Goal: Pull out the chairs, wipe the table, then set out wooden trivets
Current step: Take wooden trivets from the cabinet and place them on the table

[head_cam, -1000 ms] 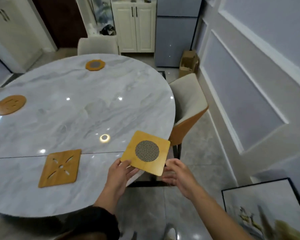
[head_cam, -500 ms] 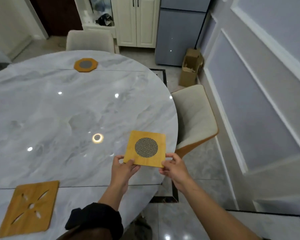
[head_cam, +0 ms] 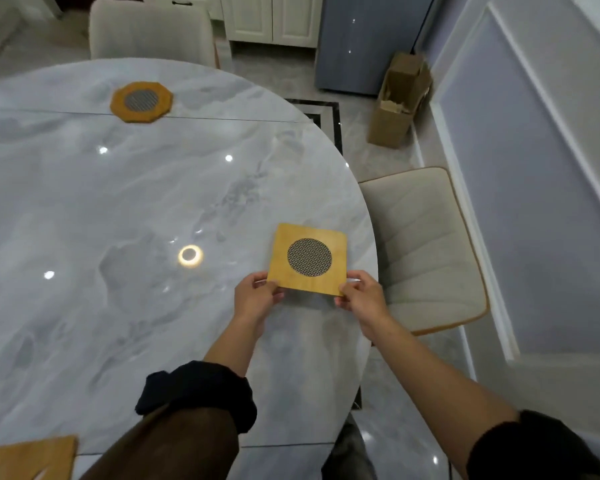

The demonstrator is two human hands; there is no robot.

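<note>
Both hands pinch the square wooden trivet with a round dark mesh centre by its two near corners. The left hand holds the near left corner between thumb and curled fingers, and the right hand holds the near right corner in the same way. The trivet is a little right of the centre of the frame, over the right part of the round grey marble table, close to its curved edge. I cannot tell if it already lies flat on the top or is just above it.

Left of the trivet, a round reflection of a lamp shines on the marble. Both forearms come up from the bottom of the frame, each with a black sleeve pushed back.

In the upper left of the frame an octagonal wooden trivet with a grey mesh centre lies on the table, on a thin seam line. In the lower left corner a part of another flat wooden trivet is seen, cut by the frame.

Right of the table stands a beige cushioned chair with a wooden edge, apart from the table edge. A second beige chair stands behind the table at the top. In the upper right an open brown cardboard box stands on the floor beside the pale panelled wall.
</note>
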